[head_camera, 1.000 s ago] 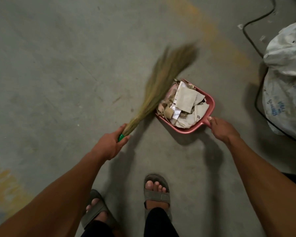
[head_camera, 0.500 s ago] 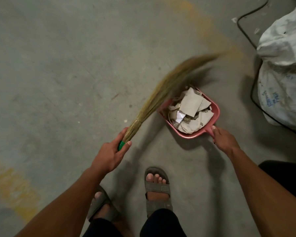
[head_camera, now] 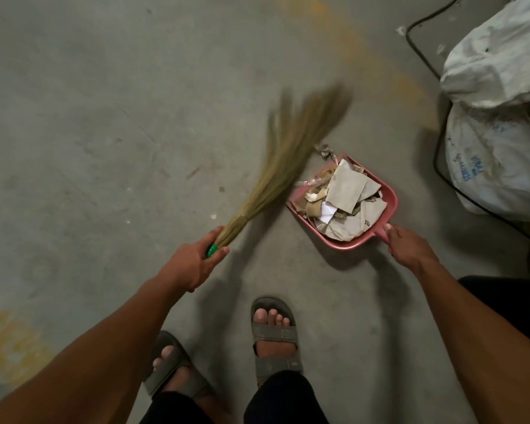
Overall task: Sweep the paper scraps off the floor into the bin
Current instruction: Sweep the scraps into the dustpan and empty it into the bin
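My left hand grips the green handle of a straw broom, whose blurred bristles fan out up and to the right, just left of the dustpan. A pink dustpan sits on the concrete floor, heaped with paper scraps. My right hand holds its handle at the near right corner. A small crumpled scrap lies on the floor just beyond the pan's far edge, beside the bristle tips.
A large white sack stands at the right, with a black cable running along the floor around it. Tiny scraps lie near the cable at the top. My sandalled feet stand below the dustpan. Yellow paint marks the floor.
The broom's bristles have swung back left from over the dustpan to its left side. The dustpan stays in my right hand, a little closer to the sack.
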`<state>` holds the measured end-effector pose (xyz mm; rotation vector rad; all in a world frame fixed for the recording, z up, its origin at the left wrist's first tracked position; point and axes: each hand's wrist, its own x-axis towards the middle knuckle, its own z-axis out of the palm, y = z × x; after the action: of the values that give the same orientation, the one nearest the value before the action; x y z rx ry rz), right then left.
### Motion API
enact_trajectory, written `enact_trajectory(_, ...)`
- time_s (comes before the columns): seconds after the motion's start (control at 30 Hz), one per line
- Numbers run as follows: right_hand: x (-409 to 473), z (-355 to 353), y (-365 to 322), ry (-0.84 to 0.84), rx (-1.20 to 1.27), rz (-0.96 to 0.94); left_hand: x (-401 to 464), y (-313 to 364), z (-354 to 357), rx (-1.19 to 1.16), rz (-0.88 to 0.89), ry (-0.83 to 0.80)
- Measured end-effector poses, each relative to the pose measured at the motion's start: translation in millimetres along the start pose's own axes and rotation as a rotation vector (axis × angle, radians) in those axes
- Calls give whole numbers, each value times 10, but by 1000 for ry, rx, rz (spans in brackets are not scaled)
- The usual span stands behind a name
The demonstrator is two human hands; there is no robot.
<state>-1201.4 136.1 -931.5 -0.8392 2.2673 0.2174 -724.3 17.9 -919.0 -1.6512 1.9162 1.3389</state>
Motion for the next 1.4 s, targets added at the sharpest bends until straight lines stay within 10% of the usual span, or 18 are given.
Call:
enact_trajectory(0.7, -458, 130, 31, 112, 733, 81, -450, 558, -111, 22, 406, 51)
enact_trajectory(1.4, -2349, -480, 811, 260, 890, 300, -986, 1933, -406, 118, 317, -3)
